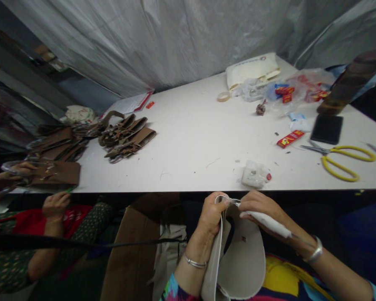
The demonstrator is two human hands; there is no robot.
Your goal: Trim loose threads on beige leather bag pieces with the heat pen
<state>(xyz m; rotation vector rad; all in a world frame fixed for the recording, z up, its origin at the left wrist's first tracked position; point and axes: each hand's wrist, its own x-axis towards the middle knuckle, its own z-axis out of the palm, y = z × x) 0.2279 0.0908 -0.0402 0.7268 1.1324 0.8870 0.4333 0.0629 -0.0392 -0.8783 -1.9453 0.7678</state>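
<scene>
Just below the table's front edge, my left hand [212, 213] is closed on the upper edge of a cream bag [242, 259], a stiff curved piece that hangs down over my lap. My right hand [265, 205] meets it at the same edge, fingers bent, a short pale strip showing between the two hands. Lying across the right palm is a slim tool with a white-wrapped handle [269, 223]; its thin metal end points back toward my wrist. What the right fingertips pinch is partly hidden. Above my hands, a small white packet [255, 174] sits near the table edge.
Yellow-handled scissors [341, 159], a black phone [326, 128], a red box [290, 139] and a dark bottle [351, 83] stand at the right. Brown bags [130, 136] are piled left, where a co-worker's hands [55, 205] handle one. A cardboard box [122, 255] stands below.
</scene>
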